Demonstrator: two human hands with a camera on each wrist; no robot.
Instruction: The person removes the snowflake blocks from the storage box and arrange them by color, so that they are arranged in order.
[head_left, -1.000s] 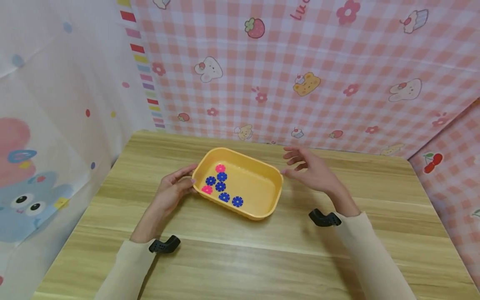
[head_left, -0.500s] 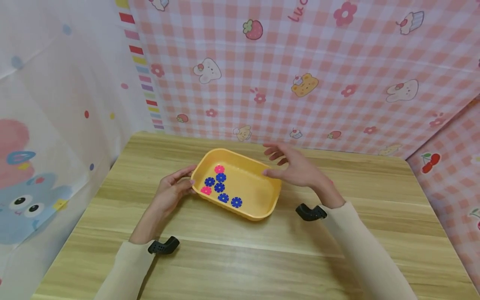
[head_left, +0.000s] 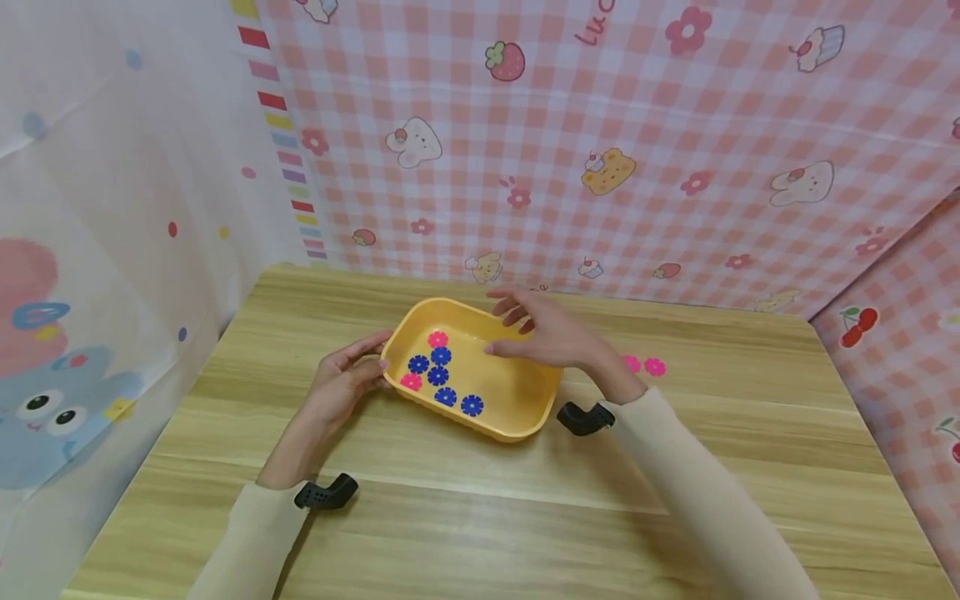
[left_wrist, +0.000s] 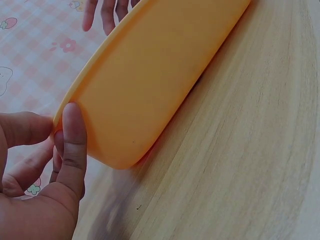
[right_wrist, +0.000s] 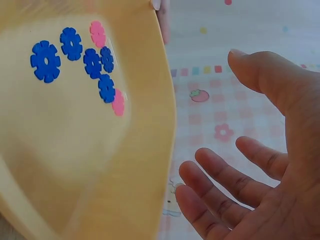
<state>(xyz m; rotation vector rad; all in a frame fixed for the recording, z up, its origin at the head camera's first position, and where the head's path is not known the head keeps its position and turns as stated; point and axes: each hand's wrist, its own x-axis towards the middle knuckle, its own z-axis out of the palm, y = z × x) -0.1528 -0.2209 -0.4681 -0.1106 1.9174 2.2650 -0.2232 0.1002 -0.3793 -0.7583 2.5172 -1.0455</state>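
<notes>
A yellow plastic tray (head_left: 510, 387) with rounded corners sits on the wooden table. Inside, toward its left end, lie several blue snowflake-shaped discs (head_left: 472, 406) and two pink ones (head_left: 438, 339). My left hand (head_left: 337, 385) holds the tray's left end; in the left wrist view, thumb and fingers pinch the rim of the tray (left_wrist: 145, 85). Above the tray's far right part hovers my right hand (head_left: 551, 332), fingers spread and loosely bent, nothing in them. In the right wrist view this hand (right_wrist: 270, 150) is apart from the tray wall (right_wrist: 150, 125).
Two pink snowflake discs (head_left: 655, 367) lie on the wooden table (head_left: 465, 533) right of the tray, partly behind the right wrist. A pink checked cloth (head_left: 555, 125) hangs along the table's back edge, and a white printed cloth (head_left: 142, 150) on the left.
My right hand has moved left, from beside the tray's right end to over the tray. The two pink discs on the table have come into view behind it. The left hand stays at the rim.
</notes>
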